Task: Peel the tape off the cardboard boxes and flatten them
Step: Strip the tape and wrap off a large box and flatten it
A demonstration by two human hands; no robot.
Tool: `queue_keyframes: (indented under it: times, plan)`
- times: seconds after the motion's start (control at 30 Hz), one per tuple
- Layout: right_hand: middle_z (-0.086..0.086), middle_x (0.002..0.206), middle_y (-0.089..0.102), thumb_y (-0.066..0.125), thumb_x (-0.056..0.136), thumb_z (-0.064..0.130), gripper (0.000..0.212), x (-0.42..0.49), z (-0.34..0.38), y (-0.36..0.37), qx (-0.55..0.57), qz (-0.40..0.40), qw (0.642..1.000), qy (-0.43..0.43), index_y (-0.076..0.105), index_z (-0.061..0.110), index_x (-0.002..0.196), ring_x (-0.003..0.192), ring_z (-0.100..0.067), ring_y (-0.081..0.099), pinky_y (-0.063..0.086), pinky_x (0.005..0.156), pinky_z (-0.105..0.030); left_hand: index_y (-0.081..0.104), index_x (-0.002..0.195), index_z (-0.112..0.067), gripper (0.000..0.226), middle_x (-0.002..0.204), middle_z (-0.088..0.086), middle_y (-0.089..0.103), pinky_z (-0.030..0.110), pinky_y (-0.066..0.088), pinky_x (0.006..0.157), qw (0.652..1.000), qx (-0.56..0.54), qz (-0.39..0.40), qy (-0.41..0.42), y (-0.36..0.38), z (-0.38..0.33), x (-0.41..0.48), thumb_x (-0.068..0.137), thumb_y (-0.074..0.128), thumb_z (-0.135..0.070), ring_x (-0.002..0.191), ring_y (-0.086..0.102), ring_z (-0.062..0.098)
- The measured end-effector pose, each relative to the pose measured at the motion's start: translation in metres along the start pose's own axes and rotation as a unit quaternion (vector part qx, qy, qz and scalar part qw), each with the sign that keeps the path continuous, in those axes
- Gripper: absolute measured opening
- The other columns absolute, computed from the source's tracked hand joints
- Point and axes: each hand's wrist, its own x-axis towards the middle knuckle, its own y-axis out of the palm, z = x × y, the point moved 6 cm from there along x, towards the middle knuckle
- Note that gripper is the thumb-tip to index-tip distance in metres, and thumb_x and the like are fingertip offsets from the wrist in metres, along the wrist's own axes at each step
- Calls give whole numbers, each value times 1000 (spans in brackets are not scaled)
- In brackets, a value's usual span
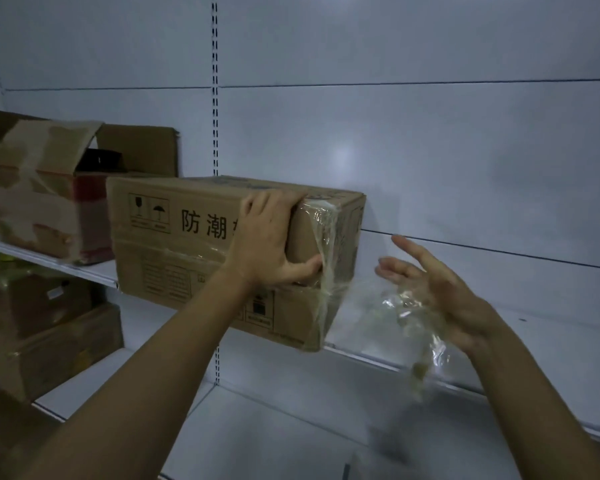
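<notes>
gripping box corner mid frame, left hand (267, 237) clamped on cardboard box (174, 237) | right hand (440, 289) fingers spread, crumpled tape (409, 327) stuck to palm | tape light, clingy; pick loose strip at box end | box overhangs white shelf (499, 341), more boxes (39, 188) upper left

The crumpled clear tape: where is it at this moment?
In the head view, lower right: the crumpled tape clings to the open right hand, right of the cardboard box.
</notes>
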Motion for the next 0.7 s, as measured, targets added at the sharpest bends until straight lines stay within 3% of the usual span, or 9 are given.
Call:
queue_keyframes:
  times: [0.07, 0.1, 0.17, 0.2, 0.27, 0.33, 0.4, 0.57, 0.7]
  plan:
    - [-6, 123, 64, 74, 72, 52, 66, 8, 23, -19, 131, -89, 986, -45, 54, 22, 126, 113, -15, 62, 45, 100, -47, 47, 134, -1, 93, 115, 8, 59, 31, 24, 97, 1000, -25, 1, -14, 1, 1, -1, 64, 54, -62, 106, 51, 24]
    - [0, 112, 68, 67, 79, 53, 51, 7, 39, -27, 97, -166, 977, -94, 59, 22, 118, 105, -10, 65, 40, 105, -46, 44, 137, -1, 96, 118, 8, 58, 33, 23, 103, 1000, -21, -2, -23, 2, 1, -2, 64, 54, -61, 109, 51, 24]
    - [10, 79, 69, 59, 89, 47, 25, 10, 67, -14, -138, -242, 945, -170, 65, 23, 88, 77, -4, 65, 46, 91, -31, 40, 142, 0, 102, 129, 10, 55, 48, 14, 114, 999, 0, -15, -51, 3, 2, -5, 62, 54, -63, 122, 48, 27]
    - [9, 65, 65, 59, 86, 52, 34, 14, 72, 9, -266, -221, 918, -194, 61, 22, 72, 64, -4, 61, 47, 76, -25, 38, 143, -1, 105, 136, 10, 51, 54, 9, 116, 998, 4, -19, -68, 4, 3, -7, 62, 54, -65, 129, 44, 27]
    - [2, 48, 52, 50, 75, 74, 61, 25, 67, 67, -483, -155, 838, -200, 48, 18, 53, 47, -9, 50, 37, 53, -25, 38, 144, -2, 106, 144, 9, 45, 57, 3, 116, 996, 1, -23, -83, 5, 5, -10, 61, 56, -66, 136, 38, 24]
    - [4, 42, 37, 36, 72, 83, 70, 31, 64, 112, -681, -173, 679, -215, 36, 18, 48, 46, -15, 41, 25, 57, -28, 44, 140, -2, 100, 141, 8, 48, 58, 6, 116, 997, 2, -29, -76, 3, 5, -11, 60, 55, -61, 134, 41, 24]
    - [7, 51, 32, 38, 80, 76, 62, 34, 62, 138, -782, -187, 555, -214, 34, 20, 54, 55, -20, 42, 16, 67, -33, 49, 135, -2, 93, 136, 8, 53, 58, 7, 116, 997, -5, -40, -71, 2, 5, -11, 61, 55, -57, 131, 44, 24]
    - [-4, 61, 54, 50, 88, 37, 50, 31, 62, 146, -826, -180, 497, -195, 17, 18, 55, 49, -20, 27, 17, 71, -36, 56, 128, -5, 83, 130, 6, 56, 50, 4, 117, 996, -13, -59, -69, 2, 6, -12, 63, 54, -56, 128, 47, 23]
    - [5, 43, 6, 52, 61, 4, 50, 24, 68, 168, -858, -200, 393, -261, 4, 19, 52, 42, -13, 0, 36, 63, -28, 57, 126, -6, 86, 129, 6, 57, 51, 3, 116, 996, -28, -55, -57, 1, 7, -12, 61, 54, -61, 127, 48, 24]
